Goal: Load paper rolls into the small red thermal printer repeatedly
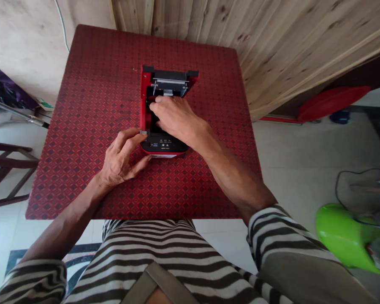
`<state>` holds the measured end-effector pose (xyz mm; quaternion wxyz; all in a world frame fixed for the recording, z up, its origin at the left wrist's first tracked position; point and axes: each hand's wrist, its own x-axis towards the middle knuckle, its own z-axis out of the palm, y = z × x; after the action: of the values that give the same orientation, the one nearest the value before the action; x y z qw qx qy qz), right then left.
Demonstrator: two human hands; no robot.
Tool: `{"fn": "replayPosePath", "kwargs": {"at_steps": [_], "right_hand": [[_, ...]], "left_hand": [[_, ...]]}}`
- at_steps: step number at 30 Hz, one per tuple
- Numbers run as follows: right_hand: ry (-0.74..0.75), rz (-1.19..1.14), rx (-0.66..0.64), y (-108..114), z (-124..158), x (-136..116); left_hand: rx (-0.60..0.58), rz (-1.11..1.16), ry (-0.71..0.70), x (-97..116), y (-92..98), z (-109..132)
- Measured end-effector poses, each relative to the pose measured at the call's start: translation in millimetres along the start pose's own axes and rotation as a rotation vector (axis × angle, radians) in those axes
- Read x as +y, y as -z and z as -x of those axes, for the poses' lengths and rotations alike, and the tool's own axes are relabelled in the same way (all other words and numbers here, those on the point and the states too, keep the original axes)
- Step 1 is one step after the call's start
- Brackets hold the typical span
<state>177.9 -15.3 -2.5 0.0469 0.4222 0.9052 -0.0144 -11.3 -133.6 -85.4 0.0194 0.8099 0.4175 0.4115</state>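
A small red and black label printer (pixel 166 145) stands on the table with its lid (pixel 170 76) raised at the back. My left hand (pixel 122 158) grips the printer's front left corner, fingers on the left edge and thumb against the front. Into the open compartment reaches my right hand (pixel 177 118), its fingers curled and pointing down. The fingertips are hidden inside, so whatever they hold cannot be made out. A metal bar and a grey mechanism show on the underside of the lid.
The table has a red patterned cover (pixel 98 84). A wood-plank wall (pixel 202 25) runs behind it. Wooden chair parts (pixel 9 169) stand at the left. On the floor at the right are a bright green stool-like object (pixel 342 240) and a dark cable (pixel 338 181).
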Motion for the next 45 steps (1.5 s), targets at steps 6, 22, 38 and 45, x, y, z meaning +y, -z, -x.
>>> {"fn": "replayPosePath", "kwargs": {"at_steps": [6,22,38,45], "right_hand": [[-0.033,-0.07,-0.018,6,3,0],[-0.069,-0.157,0.048,13,21,4],[-0.318,-1.311,0.207,-39,186,0],[-0.27,-1.18,0.232,-93,181,-38]], "left_hand": [[0.002,-0.006,-0.01,0,-0.8,0],[0.014,0.003,0.006,-1,-1.6,-1],[-0.003,0.006,0.04,2,3.1,-3],[0.009,-0.03,0.035,1,3.9,-3]]}}
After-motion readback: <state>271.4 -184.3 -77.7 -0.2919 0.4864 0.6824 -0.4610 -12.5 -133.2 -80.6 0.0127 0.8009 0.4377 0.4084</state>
